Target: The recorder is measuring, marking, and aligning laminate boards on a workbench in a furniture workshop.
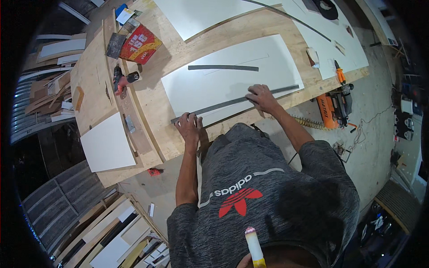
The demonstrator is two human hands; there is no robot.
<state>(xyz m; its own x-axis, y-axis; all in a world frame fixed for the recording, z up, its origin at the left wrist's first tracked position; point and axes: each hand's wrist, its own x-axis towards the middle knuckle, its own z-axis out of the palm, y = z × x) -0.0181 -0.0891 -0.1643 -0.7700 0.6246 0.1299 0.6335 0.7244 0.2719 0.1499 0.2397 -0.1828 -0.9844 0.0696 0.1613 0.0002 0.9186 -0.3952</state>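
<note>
A long dark grey strip (219, 104) lies slanted along the near part of a white panel (232, 82). At its left end my left hand (188, 127) has its fingers bent over the strip, by the panel's near left corner. Farther right, the curled fingers of my right hand (262, 98) are on the same strip, whose right end runs on past them. Both palms hide what the fingertips do underneath. A shorter dark strip (223, 68) rests on the panel beyond, next to thin pencil-like lines.
The panel rests on a plywood table (149, 100). To the left are a drill (119, 81), a red and yellow box (139, 44) and another white panel (107, 143). Orange-handled pliers (340, 75) lie at the right edge. An orange compressor (328, 110) with a coiled hose stands below.
</note>
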